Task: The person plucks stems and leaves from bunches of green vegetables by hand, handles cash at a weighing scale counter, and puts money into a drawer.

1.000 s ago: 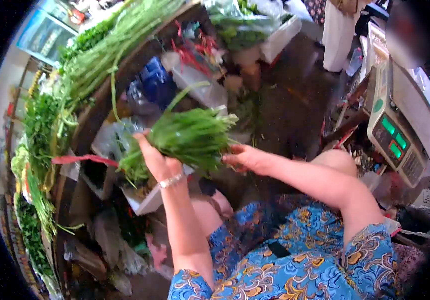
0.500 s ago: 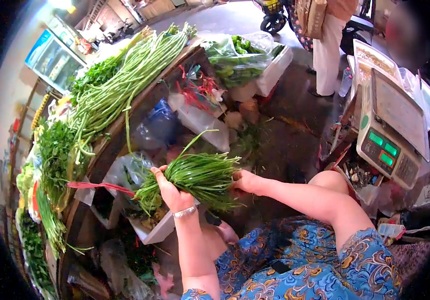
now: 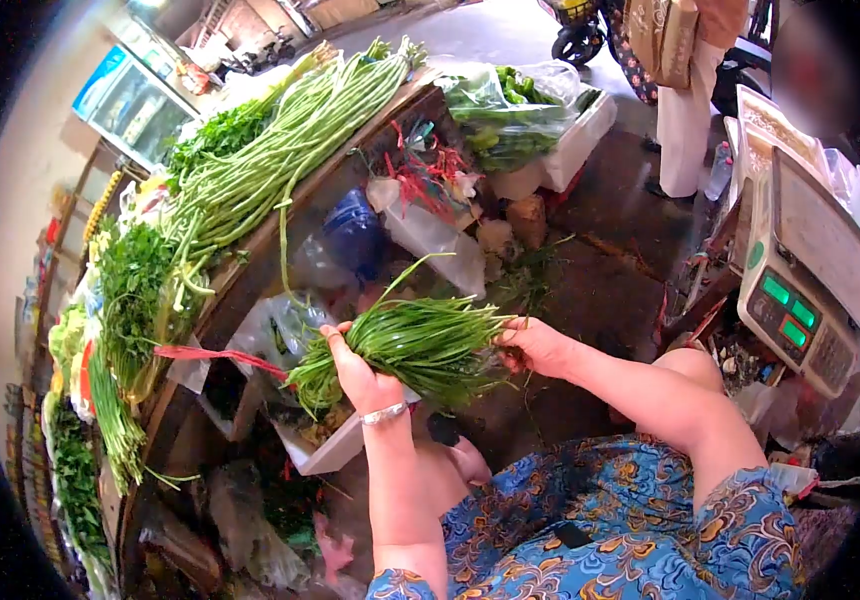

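A thick bunch of long, thin green garlic chives (image 3: pixel 430 340) lies across in front of me above my lap. My left hand (image 3: pixel 358 378), with a silver bracelet at the wrist, is wrapped round its leafy left part. At the stem ends on the right, my right hand (image 3: pixel 540 348) is closed with its fingertips pinched together; what they hold is too small to make out. A red strip (image 3: pixel 220 354) stretches left from the bunch. Beneath the bunch is a white foam box (image 3: pixel 335 450), partly covered by my left arm.
Long beans (image 3: pixel 280 150) and leafy greens (image 3: pixel 135 290) fill the stall on the left. A digital scale (image 3: pixel 800 290) with green displays stands at right. A bag of green peppers (image 3: pixel 510 105) sits at the back, near a standing person (image 3: pixel 685 130). A water bottle (image 3: pixel 719 170) is beyond the scale.
The camera view has turned, so the scene sits farther right. My right hand has shifted slightly at the stem ends, its fingers now more curled. The left hand keeps its grip.
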### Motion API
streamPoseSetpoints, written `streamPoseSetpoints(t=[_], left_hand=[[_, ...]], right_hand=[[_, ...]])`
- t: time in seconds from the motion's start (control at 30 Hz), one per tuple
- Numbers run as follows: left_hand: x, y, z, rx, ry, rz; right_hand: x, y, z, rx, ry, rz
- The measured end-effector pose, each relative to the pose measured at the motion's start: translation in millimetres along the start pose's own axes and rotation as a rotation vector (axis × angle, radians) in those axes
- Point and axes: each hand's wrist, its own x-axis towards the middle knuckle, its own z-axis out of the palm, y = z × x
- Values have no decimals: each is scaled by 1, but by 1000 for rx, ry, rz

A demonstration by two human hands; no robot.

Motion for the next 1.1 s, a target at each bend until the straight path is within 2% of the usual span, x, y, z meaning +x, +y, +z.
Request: streamPoseSetpoints(t=[0.07,0.13,0.23,0.27,0.33,0.4,0.53,0.6,0.7,0.87,0.93,1.0,1.03,1.07,1.1], left_hand=[[-2,4,2,2,21,6],[1,6,0,3,40,10],[6,8,-4,46,76,60],[7,9,-4,46,78,59],[8,11,-7,32,58,56],[18,12,-15,1,48,38],[15,12,-14,157,89,72],[27,8,-24,132,24,78],[27,9,-20,119,72,58],[37,13,-27,84,40,46],[33,14,-22,109,107,52],[25,14,-23,137,19,61],[28,14,-26,148,45,71],[32,15,-28,156,67,81],[35,16,-30,157,66,83]], right_hand=[[4,-1,-5,-112,-105,-80],[-1,-7,-7,-120,-100,-46],[-13,-21,-12,-355,-233,93],[-16,-24,-11,-355,-232,96],[-21,-27,-10,-547,-223,179],[-21,-33,-16,-618,-225,165],[-20,-49,-35,-707,-240,64],[-22,-57,-42,-704,-258,90],[-25,-59,-48,-741,-253,69],[-30,-68,-56,-949,-84,160],[-32,-72,-59,-995,-62,154],[-34,-73,-65,-1174,21,63],[-33,-75,-68,-1378,69,62],[-31,-73,-76,-1376,68,61],[-27,-68,-86,-1531,136,-21]])
